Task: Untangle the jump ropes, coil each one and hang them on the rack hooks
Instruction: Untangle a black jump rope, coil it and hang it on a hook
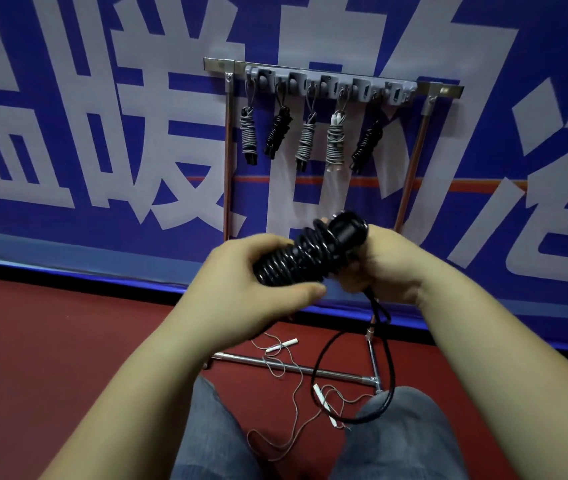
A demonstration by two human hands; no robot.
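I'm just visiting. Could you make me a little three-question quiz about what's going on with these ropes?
1. How many coiled ropes hang on the rack?
2. True or false: the black rope in the hands is fully wound.
3. What lies loose on the red floor? A) thin pale rope with white handles B) a ball C) a towel

Key: 1. Five. 2. False; a loose black loop hangs down. 3. A.

A blue banner (pixel 102 98) with large white characters (and an orange stripe) covers the wall above red floor (pixel 50 341); grey-trousered knees (pixel 206 427) show below.
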